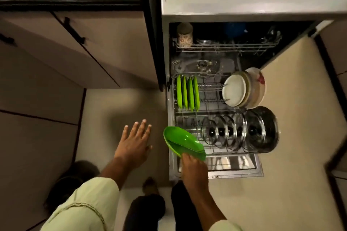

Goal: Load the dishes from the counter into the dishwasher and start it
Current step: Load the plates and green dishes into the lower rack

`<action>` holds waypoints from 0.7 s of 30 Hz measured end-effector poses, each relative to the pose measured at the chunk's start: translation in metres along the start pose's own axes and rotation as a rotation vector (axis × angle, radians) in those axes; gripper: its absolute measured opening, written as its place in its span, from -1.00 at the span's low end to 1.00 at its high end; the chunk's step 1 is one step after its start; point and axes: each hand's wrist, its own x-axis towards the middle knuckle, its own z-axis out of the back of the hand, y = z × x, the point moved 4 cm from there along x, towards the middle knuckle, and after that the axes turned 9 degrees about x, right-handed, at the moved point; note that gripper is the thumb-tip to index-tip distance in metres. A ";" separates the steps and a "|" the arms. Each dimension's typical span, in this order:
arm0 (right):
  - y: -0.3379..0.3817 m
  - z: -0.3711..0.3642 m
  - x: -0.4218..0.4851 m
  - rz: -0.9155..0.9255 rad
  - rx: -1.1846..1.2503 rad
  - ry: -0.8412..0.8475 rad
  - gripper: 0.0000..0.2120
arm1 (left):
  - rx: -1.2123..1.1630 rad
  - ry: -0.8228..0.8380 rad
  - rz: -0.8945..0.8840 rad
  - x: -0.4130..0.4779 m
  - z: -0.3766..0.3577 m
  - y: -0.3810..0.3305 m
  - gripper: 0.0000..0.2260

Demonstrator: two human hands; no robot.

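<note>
- My right hand (193, 167) grips a green dish (183, 141) by its near rim, over the front left corner of the lower rack (210, 97). My left hand (134, 142) is spread, fingers straight, holding nothing.
- Already racked: green plates (187, 93) on edge, white plates (235, 89), glass lids (234, 133). Closing up and starting remain.
- Free tines show between the green and white plates; the lids crowd the front, so I judge the dish must clear them.
</note>
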 end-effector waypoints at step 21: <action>-0.106 -0.153 0.096 -0.545 0.559 -0.078 -0.79 | 0.243 0.194 -0.298 0.240 -0.110 -0.059 -0.33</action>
